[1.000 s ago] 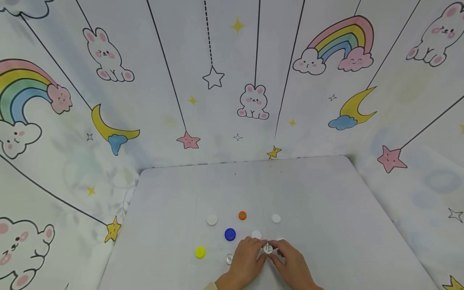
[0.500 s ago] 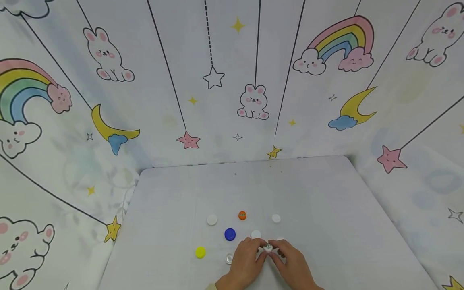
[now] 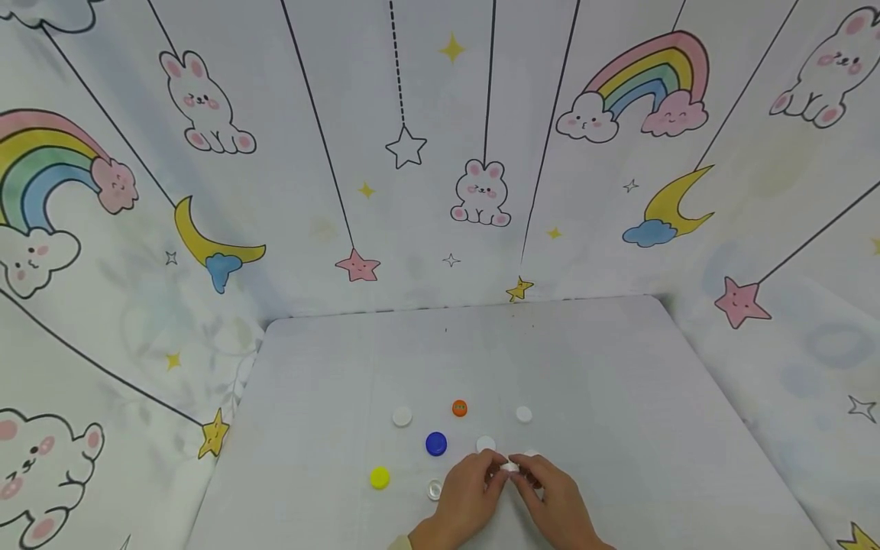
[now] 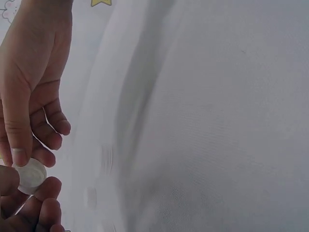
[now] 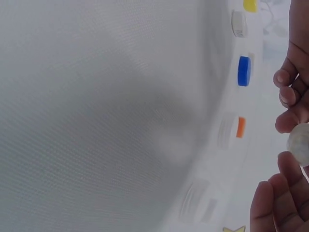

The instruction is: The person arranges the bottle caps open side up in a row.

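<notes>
A small white bottle cap (image 3: 509, 467) is held up between both hands. My left hand (image 3: 469, 493) pinches it from one side, and my right hand (image 3: 555, 500) pinches the other with thumb and finger. The cap (image 4: 33, 175) shows its round face in the left wrist view. At the edge of the right wrist view the cap (image 5: 299, 144) is partly cut off. Just beyond the fingertips lies a white cap (image 3: 486, 444), and a clear-looking cap (image 3: 435, 490) sits beside the left hand. Another white cap behind the right fingers is mostly hidden.
Around the hands on the white table (image 3: 309, 397) lie a blue cap (image 3: 436, 444), an orange cap (image 3: 460, 409), a yellow cap (image 3: 380, 478) and white caps (image 3: 402, 416) farther off. Cartoon-printed cloth walls (image 3: 426, 229) stand at the back and both sides.
The held cap has been tilted: its green-marked top faced the head camera a second ago, and now only a plain white edge shows. Both hands stay nearly in place.
</notes>
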Tool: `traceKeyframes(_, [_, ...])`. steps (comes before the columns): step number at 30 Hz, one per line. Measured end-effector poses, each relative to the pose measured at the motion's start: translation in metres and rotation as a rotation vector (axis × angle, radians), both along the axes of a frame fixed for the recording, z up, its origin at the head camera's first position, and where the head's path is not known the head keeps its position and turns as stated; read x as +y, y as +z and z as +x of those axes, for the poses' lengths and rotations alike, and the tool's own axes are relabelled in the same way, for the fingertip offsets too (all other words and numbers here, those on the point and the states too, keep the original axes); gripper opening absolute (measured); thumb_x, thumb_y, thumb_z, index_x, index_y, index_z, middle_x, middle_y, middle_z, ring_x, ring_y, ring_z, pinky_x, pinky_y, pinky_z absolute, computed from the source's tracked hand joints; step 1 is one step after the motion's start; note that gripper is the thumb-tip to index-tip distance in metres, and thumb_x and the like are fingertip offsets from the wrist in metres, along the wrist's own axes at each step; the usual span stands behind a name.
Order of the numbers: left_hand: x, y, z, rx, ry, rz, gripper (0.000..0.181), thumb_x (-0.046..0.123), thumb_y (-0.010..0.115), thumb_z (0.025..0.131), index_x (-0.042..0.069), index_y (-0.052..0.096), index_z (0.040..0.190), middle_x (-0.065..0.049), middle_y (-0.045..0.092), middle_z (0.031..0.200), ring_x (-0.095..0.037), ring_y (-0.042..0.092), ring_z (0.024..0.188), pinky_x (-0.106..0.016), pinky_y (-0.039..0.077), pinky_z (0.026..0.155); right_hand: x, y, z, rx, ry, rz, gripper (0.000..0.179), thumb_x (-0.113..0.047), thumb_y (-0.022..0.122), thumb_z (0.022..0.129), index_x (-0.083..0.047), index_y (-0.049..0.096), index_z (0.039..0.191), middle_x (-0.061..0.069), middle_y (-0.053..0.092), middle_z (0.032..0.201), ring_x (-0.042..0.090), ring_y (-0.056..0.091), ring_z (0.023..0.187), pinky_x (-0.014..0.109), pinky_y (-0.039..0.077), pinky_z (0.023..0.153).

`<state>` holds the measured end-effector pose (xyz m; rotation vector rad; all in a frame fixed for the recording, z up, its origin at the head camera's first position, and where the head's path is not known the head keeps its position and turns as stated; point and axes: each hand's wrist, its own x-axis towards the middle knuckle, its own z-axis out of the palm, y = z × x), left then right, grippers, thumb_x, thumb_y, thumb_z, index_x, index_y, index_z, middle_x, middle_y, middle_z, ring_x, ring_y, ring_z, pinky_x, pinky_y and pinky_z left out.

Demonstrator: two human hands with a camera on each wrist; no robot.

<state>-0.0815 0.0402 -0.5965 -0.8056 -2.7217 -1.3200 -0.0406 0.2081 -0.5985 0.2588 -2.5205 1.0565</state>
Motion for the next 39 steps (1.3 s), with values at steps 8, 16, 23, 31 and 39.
traceKeyframes(8, [0.001,0.002,-0.005,-0.212,-0.012,0.22,0.01,0.019,0.061,0.097,0.012,0.067,0.099,0.007,0.07,0.076,0.006,0.057,0.065,-0.016,0.045,0.056,0.001,-0.007,-0.002,0.078,0.024,0.022,0.062,0.008,0.087,0.062,-0.019,0.069,0.115,-0.022,0.054,0.082,-0.007,0.048,0.067,0.012,0.043,0.059])
traceKeyframes(16, [0.0,0.003,-0.007,-0.368,-0.002,0.281,0.013,0.023,0.062,0.097,0.012,0.068,0.097,0.009,0.069,0.073,-0.008,0.064,0.066,-0.018,0.043,0.056,0.001,-0.009,-0.005,0.113,0.04,0.032,0.065,0.011,0.087,0.058,-0.02,0.069,0.113,-0.022,0.05,0.08,-0.006,0.044,0.065,0.009,0.038,0.057])
traceKeyframes(23, [0.0,0.003,-0.007,-0.351,-0.013,0.269,0.014,0.019,0.064,0.095,0.009,0.07,0.103,0.01,0.069,0.074,-0.003,0.062,0.064,-0.017,0.044,0.057,0.002,-0.01,-0.006,0.116,0.053,0.037,0.059,0.006,0.087,0.061,-0.016,0.069,0.113,-0.021,0.051,0.081,-0.007,0.044,0.065,0.007,0.037,0.058])
traceKeyframes(31, [-0.001,-0.008,-0.002,-0.147,-0.012,0.151,0.025,0.014,0.073,0.086,0.012,0.071,0.111,0.013,0.063,0.08,0.008,0.044,0.062,-0.014,0.04,0.054,0.004,-0.014,-0.003,0.05,0.017,0.067,0.05,-0.002,0.087,0.066,-0.014,0.07,0.111,-0.024,0.048,0.08,-0.008,0.042,0.063,0.007,0.034,0.057])
traceKeyframes(39, [-0.004,-0.022,0.002,-0.041,-0.027,0.028,0.032,0.014,0.076,0.083,0.02,0.068,0.113,0.012,0.063,0.091,0.008,0.046,0.068,-0.011,0.04,0.06,0.002,-0.017,0.002,0.04,0.022,0.086,0.045,-0.004,0.087,0.065,-0.013,0.071,0.106,-0.024,0.049,0.076,-0.007,0.042,0.06,0.008,0.033,0.054])
